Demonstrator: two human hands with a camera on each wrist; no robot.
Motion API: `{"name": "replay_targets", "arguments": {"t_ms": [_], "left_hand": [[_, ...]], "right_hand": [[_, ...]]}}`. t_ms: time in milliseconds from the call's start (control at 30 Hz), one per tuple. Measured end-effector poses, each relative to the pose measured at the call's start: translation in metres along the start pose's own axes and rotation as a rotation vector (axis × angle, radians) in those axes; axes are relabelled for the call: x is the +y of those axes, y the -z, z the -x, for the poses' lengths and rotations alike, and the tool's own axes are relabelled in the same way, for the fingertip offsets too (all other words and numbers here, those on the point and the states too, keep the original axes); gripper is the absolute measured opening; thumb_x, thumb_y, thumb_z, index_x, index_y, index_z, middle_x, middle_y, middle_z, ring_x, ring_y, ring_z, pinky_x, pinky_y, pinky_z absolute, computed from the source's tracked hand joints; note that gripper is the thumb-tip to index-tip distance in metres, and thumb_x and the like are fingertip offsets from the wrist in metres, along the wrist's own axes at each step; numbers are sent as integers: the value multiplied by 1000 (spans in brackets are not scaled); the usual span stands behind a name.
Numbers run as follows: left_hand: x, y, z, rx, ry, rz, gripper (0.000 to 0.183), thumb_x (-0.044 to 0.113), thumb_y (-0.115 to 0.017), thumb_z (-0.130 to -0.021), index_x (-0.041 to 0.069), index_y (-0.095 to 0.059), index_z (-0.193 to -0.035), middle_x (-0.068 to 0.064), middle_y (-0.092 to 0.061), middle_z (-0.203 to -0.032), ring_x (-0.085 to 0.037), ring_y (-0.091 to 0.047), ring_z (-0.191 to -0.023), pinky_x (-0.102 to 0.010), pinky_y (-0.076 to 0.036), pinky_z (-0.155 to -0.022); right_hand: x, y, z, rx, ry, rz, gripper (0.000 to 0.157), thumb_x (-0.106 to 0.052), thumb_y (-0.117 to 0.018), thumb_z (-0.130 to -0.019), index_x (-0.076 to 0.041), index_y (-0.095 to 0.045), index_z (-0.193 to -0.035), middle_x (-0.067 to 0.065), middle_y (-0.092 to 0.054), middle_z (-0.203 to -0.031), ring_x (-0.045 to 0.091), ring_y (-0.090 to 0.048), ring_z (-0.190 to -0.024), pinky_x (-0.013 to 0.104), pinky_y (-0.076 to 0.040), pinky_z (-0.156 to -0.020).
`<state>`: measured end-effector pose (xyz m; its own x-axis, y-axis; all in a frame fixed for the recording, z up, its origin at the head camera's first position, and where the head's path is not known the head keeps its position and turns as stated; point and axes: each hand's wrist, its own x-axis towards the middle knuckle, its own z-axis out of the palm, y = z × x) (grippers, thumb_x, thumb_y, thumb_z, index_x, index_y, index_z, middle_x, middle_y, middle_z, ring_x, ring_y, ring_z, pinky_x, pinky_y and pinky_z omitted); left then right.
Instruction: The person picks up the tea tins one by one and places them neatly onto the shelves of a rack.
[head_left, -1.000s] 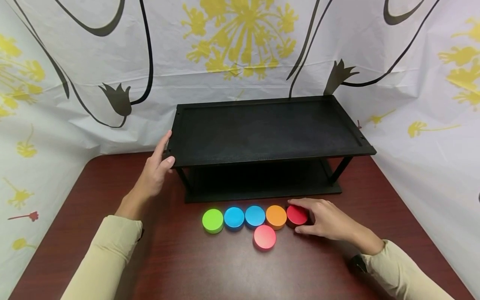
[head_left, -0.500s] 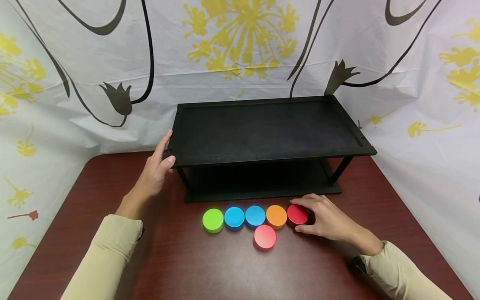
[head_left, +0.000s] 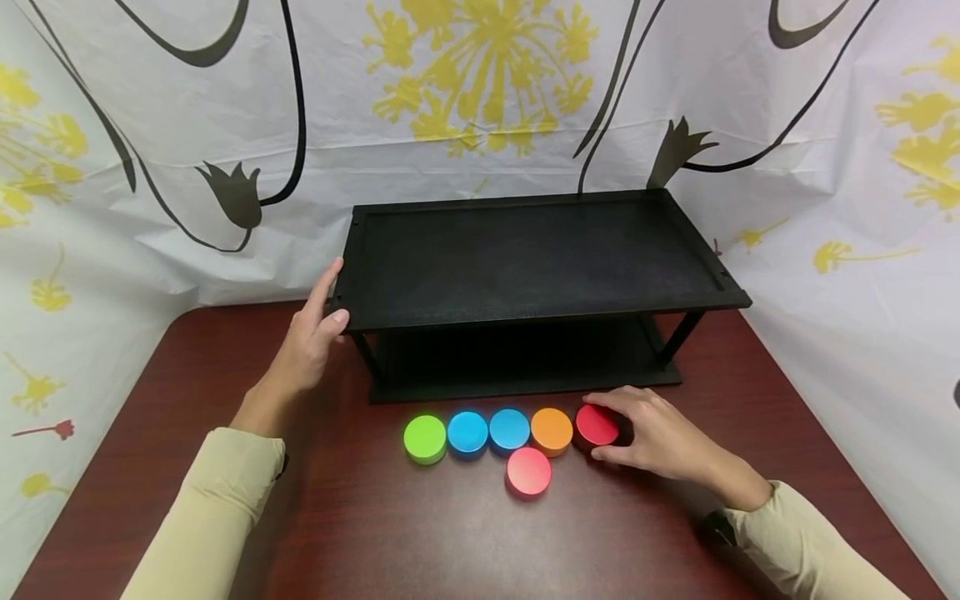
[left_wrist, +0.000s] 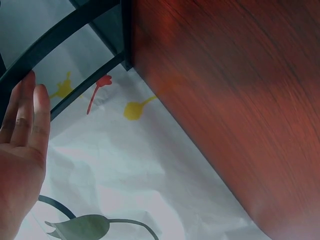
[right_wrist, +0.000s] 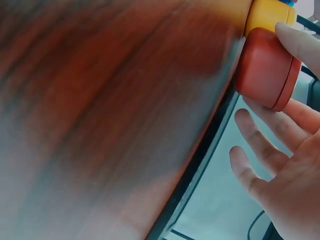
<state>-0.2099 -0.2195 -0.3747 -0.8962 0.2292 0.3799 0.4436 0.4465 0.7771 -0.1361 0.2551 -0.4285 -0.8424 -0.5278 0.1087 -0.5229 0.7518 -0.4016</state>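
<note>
At the right end of a row of short round containers, my right hand (head_left: 663, 437) holds a red round container (head_left: 597, 427) between thumb and fingers. The right wrist view shows the thumb on one side of this red container (right_wrist: 265, 70), with the other fingers spread below it. My left hand (head_left: 300, 346) rests at the front left corner of a black two-tier shelf (head_left: 540, 262), its thumb on the top edge. In the left wrist view, its fairly straight fingers (left_wrist: 22, 115) touch the upper board's rim.
Left of the held container stand orange (head_left: 552, 431), blue (head_left: 510, 431), blue (head_left: 468, 433) and green (head_left: 425, 438) ones. A pinkish-red container (head_left: 528, 472) sits in front of them. The shelf stands on a dark red table (head_left: 420, 550), with a patterned white sheet (head_left: 480, 171) behind.
My right hand's fingers have closed in around the red container, which has shifted very slightly right, leaving a small gap to the orange one. My left hand stays at the shelf's corner.
</note>
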Motion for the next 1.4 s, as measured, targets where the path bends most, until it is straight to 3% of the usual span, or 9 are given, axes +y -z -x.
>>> {"name": "replay_targets", "arguments": {"t_ms": [333, 600, 800, 1000, 1267, 1400], "left_hand": [[0, 0, -1, -8, 10, 2, 67, 29, -39, -97, 26, -19, -161, -3, -22, -162, -37, -58, -80, -46, -47, -75], [1, 1, 0, -14, 15, 1, 67, 29, -39, -97, 26, -18, -161, -2, -23, -162, -40, -56, -79, -44, -46, -75], [0, 0, 1, -19, 10, -3, 67, 29, -39, -97, 27, -18, -161, -7, -28, -160, -43, -55, -79, -46, -46, -75], [0, 0, 1, -26, 12, -4, 67, 30, -39, -97, 27, -17, -161, -11, -32, -156, -42, -55, -80, -47, -46, -75], [-1, 2, 0, -25, 10, 4, 68, 30, -39, -97, 27, -17, -161, -14, -37, -151, -39, -56, -80, -48, -46, -75], [0, 1, 0, -24, 16, 14, 68, 30, -39, -97, 28, -17, -161, -9, -30, -157, -35, -56, -89, -48, -47, -75]], "right_hand": [[-6, 15, 3, 37, -8, 37, 66, -41, -86, -73, -15, -65, -130, 0, -65, -118, 18, -57, -103, 39, -55, -78], [-8, 30, 1, 159, 111, 62, 66, -37, -89, -70, -11, -68, -126, -2, -66, -113, 17, -59, -102, 41, -52, -79], [-12, 39, 0, 208, 126, 82, 66, -37, -90, -68, -12, -68, -124, -1, -66, -113, 19, -58, -103, 44, -52, -79], [-20, 53, -1, 258, 164, 80, 66, -35, -91, -66, -13, -69, -124, -2, -65, -113, 16, -57, -102, 37, -52, -76], [-28, 74, -2, 315, 207, 79, 67, -32, -92, -65, -13, -69, -125, -4, -65, -114, 13, -55, -102, 22, -44, -81], [-31, 84, -3, 338, 216, 60, 67, -24, -92, -64, -12, -68, -125, -5, -65, -114, 11, -54, -103, 19, -42, -81]]}}
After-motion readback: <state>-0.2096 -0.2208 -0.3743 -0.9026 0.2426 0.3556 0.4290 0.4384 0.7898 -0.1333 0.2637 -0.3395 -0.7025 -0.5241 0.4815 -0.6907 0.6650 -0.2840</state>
